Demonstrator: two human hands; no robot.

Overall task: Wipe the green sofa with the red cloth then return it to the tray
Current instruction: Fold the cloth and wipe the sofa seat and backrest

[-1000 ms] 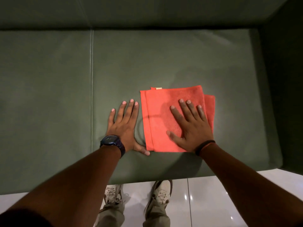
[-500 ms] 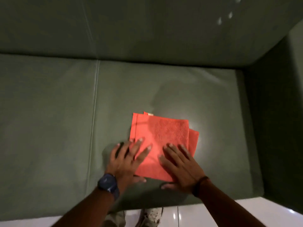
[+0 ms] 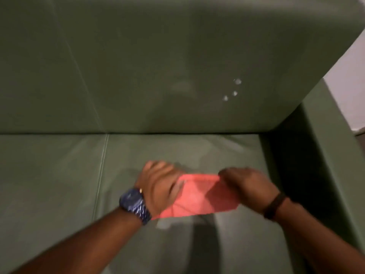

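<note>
The folded red cloth [image 3: 201, 196] hangs just above the seat of the green sofa [image 3: 59, 175], held by its two upper corners. My left hand [image 3: 160, 184], with a blue watch at the wrist, grips the cloth's left corner. My right hand [image 3: 246, 182], with a dark band at the wrist, grips the right corner. The frame is blurred by motion. No tray is in view.
The sofa's backrest [image 3: 158, 66] fills the upper half and carries three small pale spots [image 3: 234, 91]. The right armrest [image 3: 325, 165] rises beside my right hand. A seam [image 3: 102, 165] splits the seat cushions. A pale wall [image 3: 351, 86] shows at the far right.
Both hands went from pressing flat on the cloth to gripping its corners and lifting it off the seat. The view has tilted up toward the backrest.
</note>
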